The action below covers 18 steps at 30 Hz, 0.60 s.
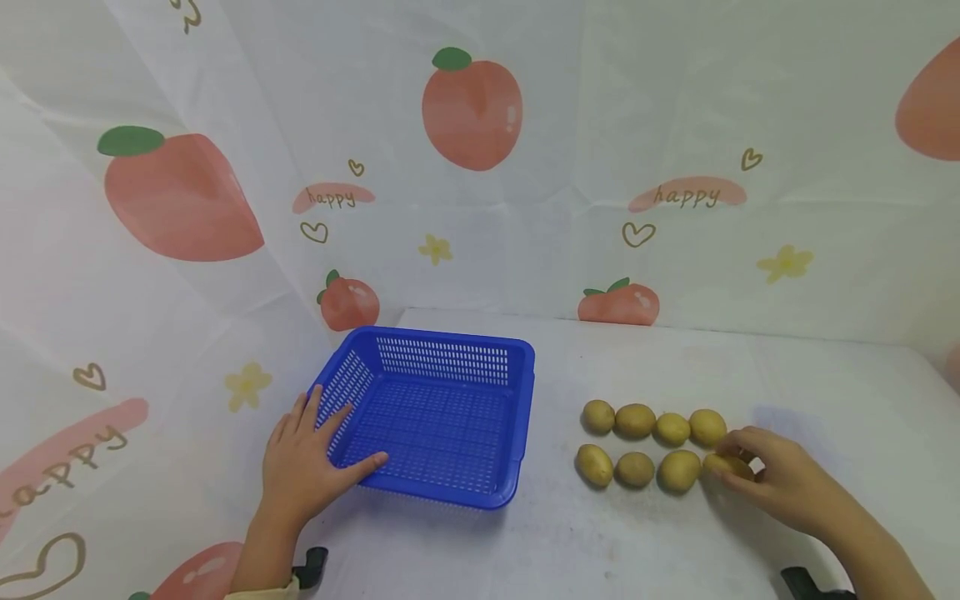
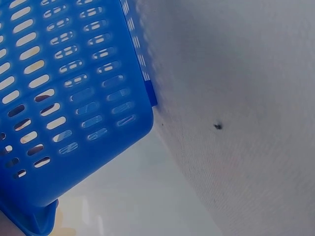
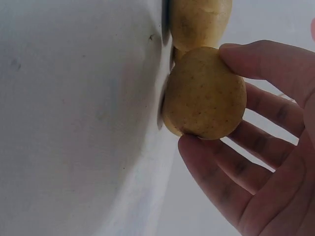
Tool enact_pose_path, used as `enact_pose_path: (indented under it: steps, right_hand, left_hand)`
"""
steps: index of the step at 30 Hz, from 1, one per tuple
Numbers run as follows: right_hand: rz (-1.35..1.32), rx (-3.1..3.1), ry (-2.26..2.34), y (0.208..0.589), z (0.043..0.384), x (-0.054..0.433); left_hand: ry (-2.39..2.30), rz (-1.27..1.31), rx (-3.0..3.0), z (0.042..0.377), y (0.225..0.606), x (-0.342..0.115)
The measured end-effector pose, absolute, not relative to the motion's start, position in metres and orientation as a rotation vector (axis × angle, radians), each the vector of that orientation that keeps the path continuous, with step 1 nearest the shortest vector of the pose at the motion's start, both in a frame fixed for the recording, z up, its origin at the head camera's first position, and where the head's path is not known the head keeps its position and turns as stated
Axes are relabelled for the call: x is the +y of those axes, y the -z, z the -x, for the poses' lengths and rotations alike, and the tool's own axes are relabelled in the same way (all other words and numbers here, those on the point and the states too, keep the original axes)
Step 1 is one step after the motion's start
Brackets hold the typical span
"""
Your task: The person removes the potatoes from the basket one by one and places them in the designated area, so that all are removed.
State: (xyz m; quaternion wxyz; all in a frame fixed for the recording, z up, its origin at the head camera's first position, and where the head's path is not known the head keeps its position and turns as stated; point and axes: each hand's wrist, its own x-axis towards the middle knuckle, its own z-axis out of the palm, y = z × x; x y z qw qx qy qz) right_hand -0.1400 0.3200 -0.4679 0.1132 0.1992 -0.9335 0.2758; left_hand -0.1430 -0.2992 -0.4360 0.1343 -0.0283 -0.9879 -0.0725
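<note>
At the right end of the front row of potatoes, my right hand (image 1: 780, 475) pinches a potato (image 3: 204, 96) between thumb and fingers. In the right wrist view that potato sits low by the white surface, close against its neighbour (image 3: 199, 22). My left hand (image 1: 303, 471) lies with spread fingers over the near left corner of a blue plastic basket (image 1: 525, 417), thumb along the front rim. The basket's slotted wall (image 2: 74, 98) fills much of the left wrist view, where the hand itself is mostly hidden. Nothing lies inside the basket.
Several potatoes stand in two rows right of the basket, the back row (image 1: 635, 422) and the front row (image 1: 634, 470). A white cloth backdrop (image 1: 525, 233) printed with fruit rises behind the white table (image 1: 555, 542) and along its left side.
</note>
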Motion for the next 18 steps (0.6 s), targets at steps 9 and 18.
enact_pose_path:
  steps: [9, 18]
  right_hand:
    - [-0.612, -2.767, -0.742, 0.472, 0.1392, 0.322]
    - [-0.636, -2.827, -0.794, 0.471, 0.1395, 0.3232]
  left_hand:
    - [0.22, 0.089, -2.856, 0.1441, 0.4356, -0.2994]
    - [0.218, 0.094, -2.906, 0.1422, 0.4304, -0.2999]
